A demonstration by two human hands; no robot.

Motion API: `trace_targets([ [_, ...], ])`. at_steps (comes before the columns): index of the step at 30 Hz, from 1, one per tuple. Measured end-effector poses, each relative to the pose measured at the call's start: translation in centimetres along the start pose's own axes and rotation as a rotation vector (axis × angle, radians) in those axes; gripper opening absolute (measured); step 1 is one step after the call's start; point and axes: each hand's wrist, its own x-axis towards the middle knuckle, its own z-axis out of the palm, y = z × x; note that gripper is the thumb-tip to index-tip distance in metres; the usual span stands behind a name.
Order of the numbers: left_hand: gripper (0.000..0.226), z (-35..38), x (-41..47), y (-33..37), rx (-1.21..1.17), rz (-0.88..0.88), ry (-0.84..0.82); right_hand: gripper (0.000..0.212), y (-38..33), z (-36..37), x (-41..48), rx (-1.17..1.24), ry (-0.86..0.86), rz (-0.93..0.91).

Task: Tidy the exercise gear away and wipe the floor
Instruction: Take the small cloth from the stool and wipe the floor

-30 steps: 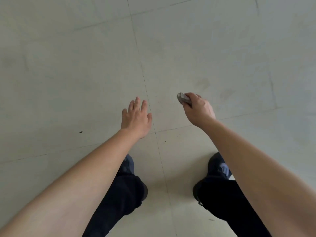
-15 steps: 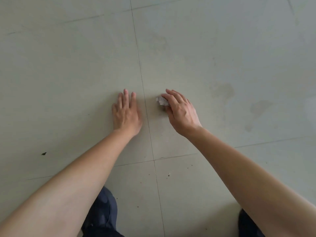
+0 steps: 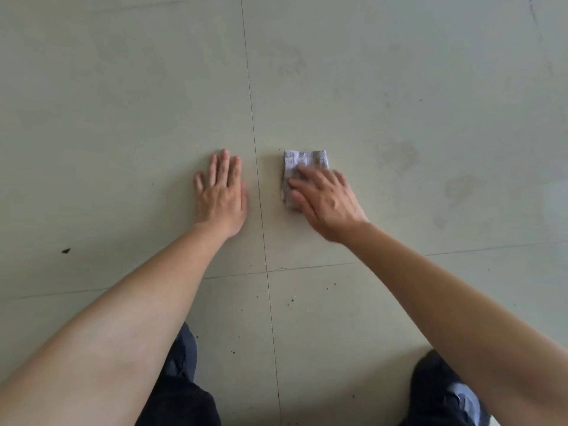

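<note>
Pale grey-green floor tiles [image 3: 399, 72] fill the whole view, and your folded cloth [image 3: 302, 162] lies flat on one of them, just right of the long grout line [image 3: 255, 133] that runs away from you. It is a small grey pad, several layers thick by the look of it, soft and light. It will likely bunch or unfold if you push from one corner, so bear down through the middle of the pad and let your palm carry it.

Your right hand [image 3: 325, 201] rests on the near half of the cloth with its fingers laid out straight, pressing rather than gripping; the far half shows bare beyond your fingertips. Your left hand [image 3: 221, 195] is spread flat on the tile just across the grout line, holding nothing and propping you up.

Out to the right, well apart from the cloth, sit faint darker smudges [image 3: 399, 155], which look like the work to reach next. Loose grit [image 3: 292, 299] speckles the tile nearer you, and one dark fleck [image 3: 65, 250] lies far to the left. A dark trouser leg [image 3: 181, 379] and a dark shoe [image 3: 445, 392] edge the bottom of the view. No exercise gear is in sight, so I cannot judge that half of the job.
</note>
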Motion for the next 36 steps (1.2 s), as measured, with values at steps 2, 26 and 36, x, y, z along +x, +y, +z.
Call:
trace_targets([
  [2, 0.056, 0.5, 0.0, -0.1, -0.002, -0.002, 0.012, 0.049, 0.5, -0.1, 1.2, -0.059, -0.024, 0.062],
  [26, 0.054, 1.1, 0.4, -0.6, -0.060, -0.006, 0.128, 0.067, 1.0, 1.5, -5.9, -0.067, -0.061, 0.203],
  [36, 0.044, 0.8, 1.3, 0.0, -0.094, -0.001, 0.242, 0.057, 3.2, 2.2, -7.1, -0.185, 0.006, -0.001],
])
